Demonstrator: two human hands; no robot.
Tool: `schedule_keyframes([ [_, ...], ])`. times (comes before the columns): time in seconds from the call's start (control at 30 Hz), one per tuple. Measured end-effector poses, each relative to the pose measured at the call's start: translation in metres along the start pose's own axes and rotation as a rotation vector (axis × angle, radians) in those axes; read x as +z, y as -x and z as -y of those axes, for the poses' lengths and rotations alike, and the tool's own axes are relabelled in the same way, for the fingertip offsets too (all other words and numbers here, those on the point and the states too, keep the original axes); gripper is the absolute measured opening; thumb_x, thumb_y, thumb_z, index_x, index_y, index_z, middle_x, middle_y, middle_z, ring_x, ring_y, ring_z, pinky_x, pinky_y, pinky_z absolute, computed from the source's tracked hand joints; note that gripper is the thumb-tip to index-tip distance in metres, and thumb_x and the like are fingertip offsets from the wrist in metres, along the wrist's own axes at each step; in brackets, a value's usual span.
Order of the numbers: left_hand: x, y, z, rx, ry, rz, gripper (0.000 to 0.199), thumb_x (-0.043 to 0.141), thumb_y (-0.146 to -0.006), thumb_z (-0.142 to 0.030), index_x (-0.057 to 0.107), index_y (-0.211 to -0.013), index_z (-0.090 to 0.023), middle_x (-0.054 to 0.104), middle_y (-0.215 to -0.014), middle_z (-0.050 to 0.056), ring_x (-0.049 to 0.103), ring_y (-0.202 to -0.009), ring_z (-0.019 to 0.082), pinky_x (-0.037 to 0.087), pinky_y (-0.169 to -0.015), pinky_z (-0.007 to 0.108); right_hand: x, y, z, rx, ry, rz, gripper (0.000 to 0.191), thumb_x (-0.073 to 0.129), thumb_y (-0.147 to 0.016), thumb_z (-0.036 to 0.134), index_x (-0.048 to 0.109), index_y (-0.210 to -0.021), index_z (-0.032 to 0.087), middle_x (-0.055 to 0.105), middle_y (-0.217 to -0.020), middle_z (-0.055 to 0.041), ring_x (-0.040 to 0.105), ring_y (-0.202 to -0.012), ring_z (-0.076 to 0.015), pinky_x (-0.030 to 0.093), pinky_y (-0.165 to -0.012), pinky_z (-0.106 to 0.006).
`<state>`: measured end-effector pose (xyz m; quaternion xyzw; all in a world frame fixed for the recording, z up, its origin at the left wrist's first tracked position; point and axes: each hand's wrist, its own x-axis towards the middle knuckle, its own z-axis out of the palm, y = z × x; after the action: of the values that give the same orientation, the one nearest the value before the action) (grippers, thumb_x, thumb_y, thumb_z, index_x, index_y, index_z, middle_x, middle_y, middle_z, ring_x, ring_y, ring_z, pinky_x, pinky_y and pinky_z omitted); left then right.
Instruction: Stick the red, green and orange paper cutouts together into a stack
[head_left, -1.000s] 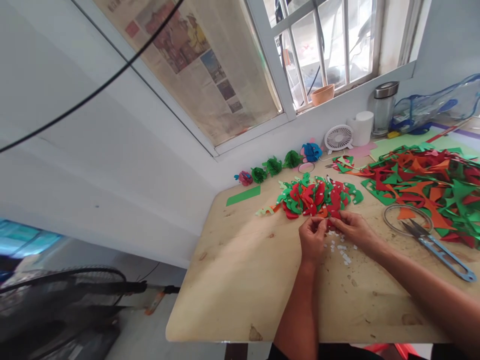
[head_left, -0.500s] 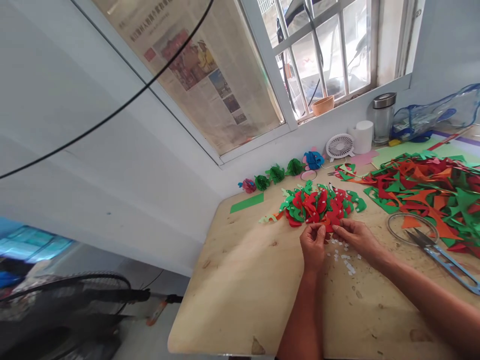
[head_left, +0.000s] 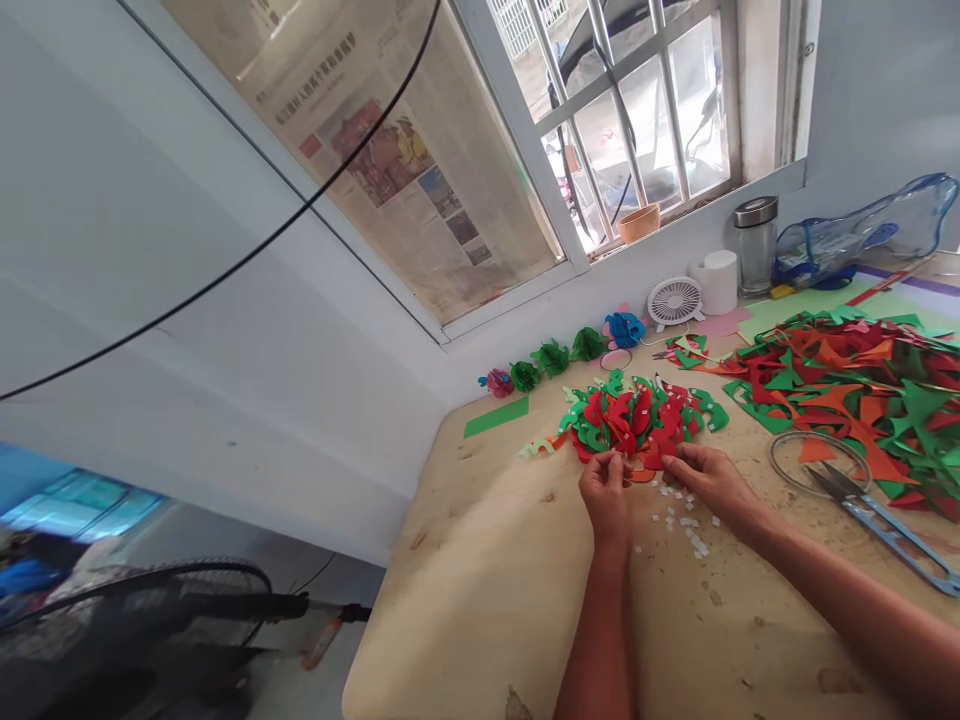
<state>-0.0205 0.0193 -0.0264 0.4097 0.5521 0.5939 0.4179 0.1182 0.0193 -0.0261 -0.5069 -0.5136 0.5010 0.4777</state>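
Moves the left hand (head_left: pixel 604 490) leftward, pinched, perhaps on something tiny; grips a red paper piece (head_left: pixel 661 448) with the right hand (head_left: pixel 709 482), right of lower centre. Best to steady the edge lightly, without creasing.

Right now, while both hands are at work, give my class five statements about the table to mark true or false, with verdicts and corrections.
1. The small white fan stands beside the white cylinder. True.
2. The scissors lie to the left of both hands. False: they lie to the right of both, their blades reaching over the metal ring.
3. The right hand touches a red paper shape. True.
4. The glass jar lies on its side. False: it stands upright.
5. The flat green strip lies under the fan. False: it lies apart from it, towards the left end of the table.
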Motion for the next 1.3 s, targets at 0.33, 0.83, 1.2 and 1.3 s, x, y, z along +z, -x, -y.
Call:
schedule_keyframes([
  [0.33, -0.007, -0.055, -0.013, 0.247, -0.819, -0.084, 0.016, 0.050, -0.078, -0.026, 0.062, -0.086, -0.017, 0.066, -0.076, 0.004, 0.061, -0.072, 0.016, 0.044, -0.067, 0.026, -0.002, 0.001, 0.002, -0.003, 0.004, 0.000, 0.033, 0.057, -0.069, 0.049, 0.054, -0.056, 0.019, 0.059, -0.052, 0.0000, 0.047, -0.048, -0.0128, 0.036, -0.047, -0.025],
  [0.83, 0.000, -0.075, -0.007, 0.325, -1.115, -0.200, 0.013, 0.050, -0.076, -0.015, 0.063, -0.081, -0.017, 0.061, -0.092, 0.011, 0.054, -0.096, 0.024, 0.040, -0.082, 0.034, -0.003, -0.003, -0.007, 0.012, -0.068, -0.016, 0.032, 0.059, -0.070, 0.049, 0.054, -0.058, 0.019, 0.056, -0.053, 0.0020, 0.046, -0.050, -0.0121, 0.033, -0.047, -0.024],
  [1.2, 0.002, 0.004, 0.001, 0.908, -0.841, -0.011, 0.013, 0.048, -0.081, -0.012, 0.060, -0.083, -0.017, 0.064, -0.087, 0.008, 0.059, -0.089, 0.018, 0.046, -0.079, 0.031, -0.009, -0.003, 0.005, 0.153, -0.702, -0.062, 0.022, 0.075, -0.064, 0.037, 0.067, -0.075, 0.021, 0.069, -0.082, -0.0025, 0.061, -0.072, -0.0147, 0.045, -0.054, -0.022],
  [1.3, 0.005, 0.008, 0.006, 1.027, -0.879, 0.001, 0.014, 0.048, -0.081, -0.011, 0.060, -0.084, -0.016, 0.064, -0.084, 0.008, 0.058, -0.084, 0.019, 0.046, -0.076, 0.031, -0.014, -0.006, 0.005, 0.205, -0.855, -0.038, 0.017, 0.076, -0.064, 0.030, 0.066, -0.076, 0.024, 0.069, -0.079, 0.0012, 0.062, -0.069, -0.0126, 0.047, -0.056, -0.021],
])
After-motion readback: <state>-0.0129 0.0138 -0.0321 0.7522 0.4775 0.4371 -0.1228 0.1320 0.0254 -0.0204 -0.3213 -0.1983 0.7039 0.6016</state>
